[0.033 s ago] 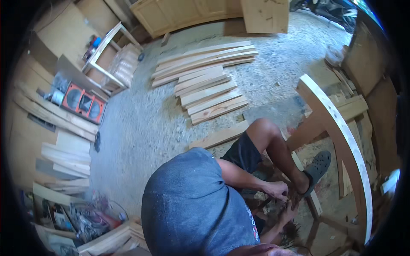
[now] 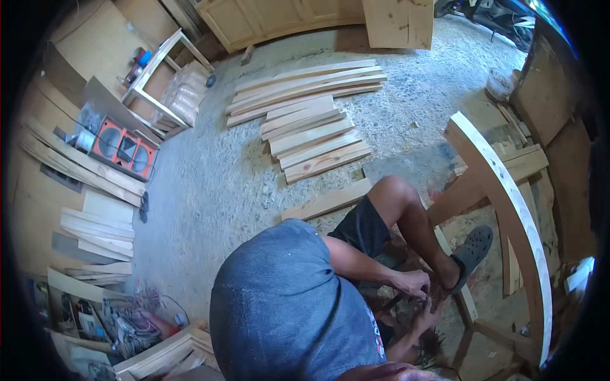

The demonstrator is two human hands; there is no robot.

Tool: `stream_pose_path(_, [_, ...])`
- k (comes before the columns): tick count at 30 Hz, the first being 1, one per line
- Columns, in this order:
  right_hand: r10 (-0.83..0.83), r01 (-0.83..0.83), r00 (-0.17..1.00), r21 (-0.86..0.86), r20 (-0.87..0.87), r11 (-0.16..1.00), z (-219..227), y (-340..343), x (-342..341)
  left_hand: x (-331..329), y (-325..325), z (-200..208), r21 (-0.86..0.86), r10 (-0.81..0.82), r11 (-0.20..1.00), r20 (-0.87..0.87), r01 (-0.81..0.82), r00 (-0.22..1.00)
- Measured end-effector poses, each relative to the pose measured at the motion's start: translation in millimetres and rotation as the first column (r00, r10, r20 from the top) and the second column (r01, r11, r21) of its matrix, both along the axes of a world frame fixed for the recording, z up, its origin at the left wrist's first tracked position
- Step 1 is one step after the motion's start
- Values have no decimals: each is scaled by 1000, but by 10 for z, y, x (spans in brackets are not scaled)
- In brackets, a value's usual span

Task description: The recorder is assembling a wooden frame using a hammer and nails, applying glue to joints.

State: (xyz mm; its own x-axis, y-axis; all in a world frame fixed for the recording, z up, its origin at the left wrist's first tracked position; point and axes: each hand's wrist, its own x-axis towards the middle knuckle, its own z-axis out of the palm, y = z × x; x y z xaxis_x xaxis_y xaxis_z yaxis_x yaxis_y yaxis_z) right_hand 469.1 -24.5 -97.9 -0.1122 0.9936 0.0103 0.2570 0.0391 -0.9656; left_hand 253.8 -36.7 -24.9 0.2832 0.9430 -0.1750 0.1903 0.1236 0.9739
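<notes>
Two hands (image 2: 413,282) (image 2: 424,316) low beside curved wooden frame (image 2: 508,203), fingers' grip perhaps closed, unclear; planks (image 2: 311,136) well behind.

Single head-worn fisheye view, steeply downward over the wearer's torso onto the workshop floor (image 2: 216,184).

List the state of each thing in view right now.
Hands: close together by the foot, fingers curled, grip unclear.
Sandal: on the foot, resting against the wood.
Curved wooden frame: standing on edge.
Planks: lying flat in rows on the floor.
Orange box: leaning on boards.
</notes>
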Motion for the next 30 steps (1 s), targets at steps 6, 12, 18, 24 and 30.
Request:
stream_pose_path(6, [-126,64,950,-219,-286,974,745,-365,-562,-294,-41,191,40,0,999,4,0,1000])
stream_pose_path(12, [6,-22,997,194,81,981,504,-317,-462,-661,1,647,436,31,900,-65,1,997])
stream_pose_path(18, [349,-91,840,-527,415,845,-708,-718,-202,-1460,515,1974,801,217,545,152,-249,964])
stream_pose_path(24, [122,-9,990,-840,68,542,-891,-953,-295,-2015,1023,2658,970,651,229,-90,-82,754])
stream_pose_path(30, [-153,232,937,-232,313,945,580,-770,-297,-2163,1500,2503,951,468,286,-249,121,848])
